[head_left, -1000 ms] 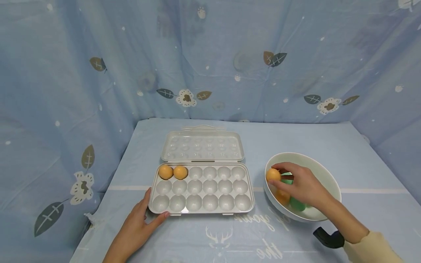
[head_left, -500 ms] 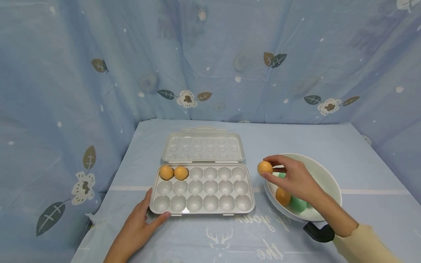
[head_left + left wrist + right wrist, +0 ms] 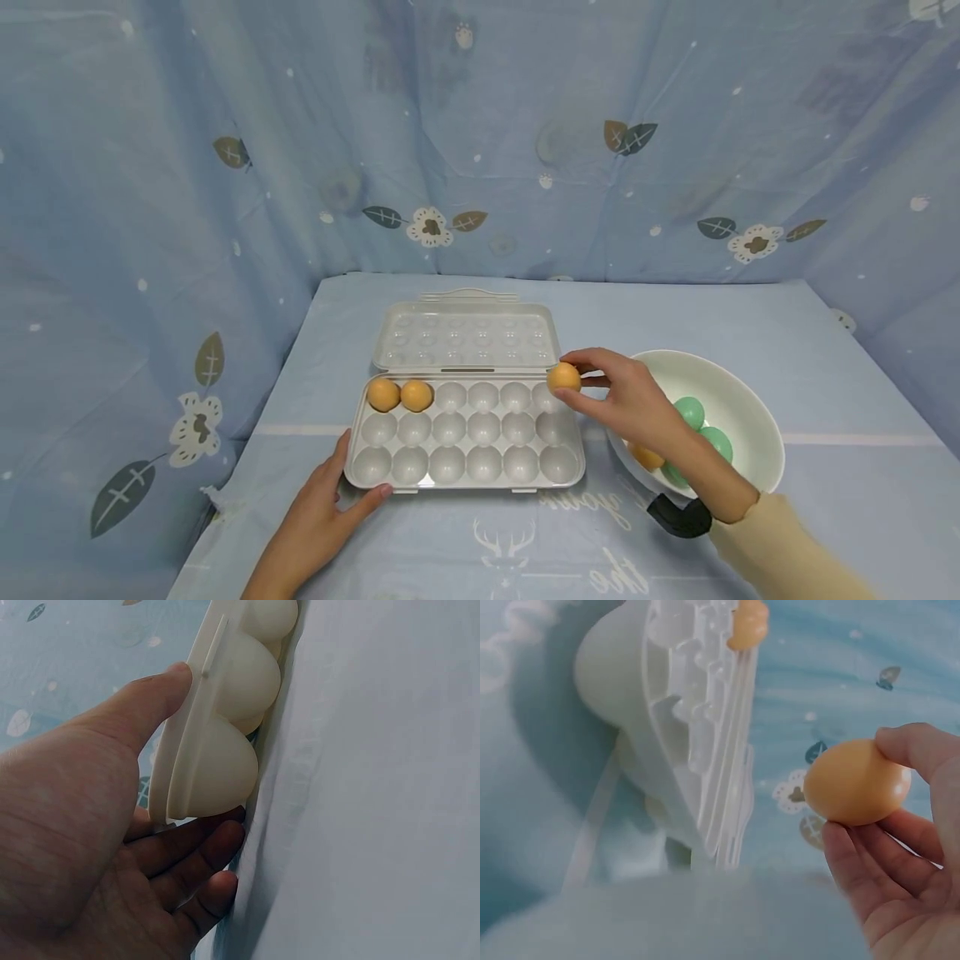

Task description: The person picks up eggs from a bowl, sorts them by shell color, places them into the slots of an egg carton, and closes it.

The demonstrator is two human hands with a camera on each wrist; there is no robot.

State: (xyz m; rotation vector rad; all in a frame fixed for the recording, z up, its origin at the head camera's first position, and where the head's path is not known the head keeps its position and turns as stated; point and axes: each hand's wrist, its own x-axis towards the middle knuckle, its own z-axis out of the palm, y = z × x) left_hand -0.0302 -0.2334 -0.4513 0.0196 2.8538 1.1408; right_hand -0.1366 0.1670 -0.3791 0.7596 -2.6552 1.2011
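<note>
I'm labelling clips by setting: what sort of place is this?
Probably a screened indoor tabletop setup, though whatever lies beyond is hidden: patterned blue cloth hangs behind and beside a cloth-covered table, where an open egg tray and a white bowl stand.

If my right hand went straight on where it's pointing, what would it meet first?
Likely the open lid, beyond the orange egg your right hand pinches, though the hand's height is unclear; it could pass above.

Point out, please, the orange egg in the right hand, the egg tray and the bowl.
Orange egg point(image 3: 857, 782), right wrist view, middle of its shell.
Egg tray point(image 3: 483, 428), head view, empty middle-row cup.
Bowl point(image 3: 753, 421), head view, bare inner wall.
</note>
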